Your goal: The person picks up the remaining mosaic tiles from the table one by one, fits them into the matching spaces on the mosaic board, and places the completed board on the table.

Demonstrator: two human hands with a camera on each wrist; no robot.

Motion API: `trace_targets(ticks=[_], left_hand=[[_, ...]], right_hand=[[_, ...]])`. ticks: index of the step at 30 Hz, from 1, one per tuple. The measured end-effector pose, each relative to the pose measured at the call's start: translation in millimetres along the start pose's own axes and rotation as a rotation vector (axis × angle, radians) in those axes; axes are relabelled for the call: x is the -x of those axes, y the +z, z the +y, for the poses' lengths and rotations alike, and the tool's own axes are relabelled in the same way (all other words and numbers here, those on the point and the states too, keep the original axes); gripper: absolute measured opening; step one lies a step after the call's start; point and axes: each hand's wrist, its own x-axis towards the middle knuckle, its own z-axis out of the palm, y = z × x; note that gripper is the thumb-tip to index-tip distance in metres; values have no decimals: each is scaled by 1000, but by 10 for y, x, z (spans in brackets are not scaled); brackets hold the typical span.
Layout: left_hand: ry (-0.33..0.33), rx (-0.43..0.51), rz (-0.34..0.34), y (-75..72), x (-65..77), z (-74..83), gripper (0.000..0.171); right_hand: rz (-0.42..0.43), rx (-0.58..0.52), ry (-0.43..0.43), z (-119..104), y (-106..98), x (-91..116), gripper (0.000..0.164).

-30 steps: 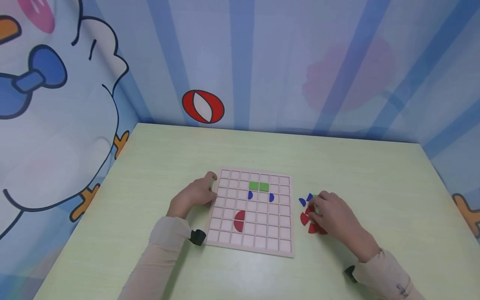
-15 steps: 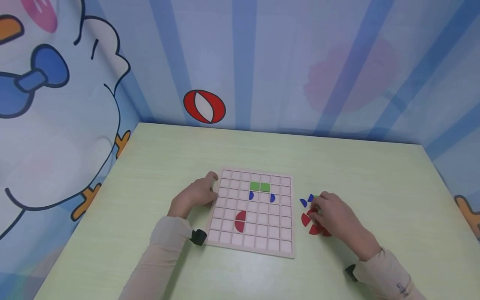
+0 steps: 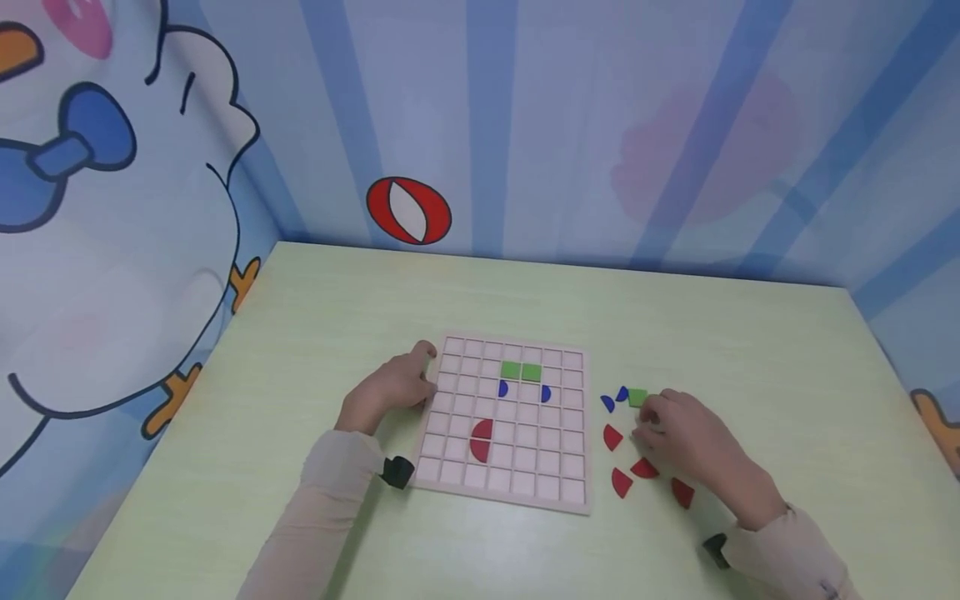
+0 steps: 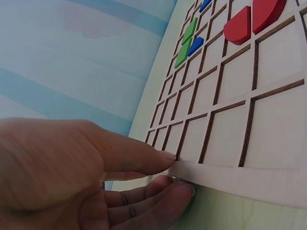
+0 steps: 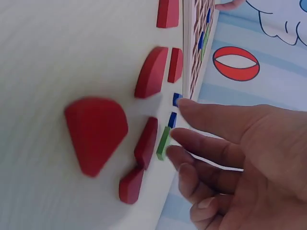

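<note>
A pale wooden grid board [image 3: 459,475] lies on the table. My left hand [image 3: 390,385] holds its left edge; in the left wrist view one fingertip is on the rim and the other fingers curl at its side. Two green squares [image 3: 521,372], two blue half-round pieces [image 3: 503,388] and two red quarter-circles [image 3: 481,440] sit in its cells. My right hand [image 3: 686,437] hovers to the right over loose pieces, thumb and fingers apart and nothing between them. Close to it are a green square [image 3: 637,397], small blue pieces [image 3: 607,404] and several red quarter-circles [image 3: 612,437].
The light green table [image 3: 360,292] ends at a blue striped wall [image 3: 555,133] with cartoon drawings. In the right wrist view, one red quarter-circle [image 5: 98,132] lies nearest the camera, apart from the others. A dark wrist camera [image 3: 397,472] is by the left cuff.
The red pieces, bunched under my right hand before, are now spread apart on the table. That hand has shifted slightly right, uncovering the green square. My left hand stays at the board.
</note>
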Motion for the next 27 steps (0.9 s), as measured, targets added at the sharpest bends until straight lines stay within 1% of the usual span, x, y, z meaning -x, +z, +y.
trace_targets(ticks=[5, 12, 19, 27], left_hand=[[-5, 4, -2, -4, 0, -5, 52], [-3, 4, 1, -1, -8, -4, 52], [-3, 3, -6, 7, -17, -17, 52], [-2, -6, -6, 5, -27, -18, 52]], right_hand=[[-52, 13, -4, 75, -62, 49, 29], [-105, -12, 13, 128, -108, 85, 30], [-110, -9, 3, 183, -103, 105, 23], [-99, 16, -23, 209, -120, 126, 22]])
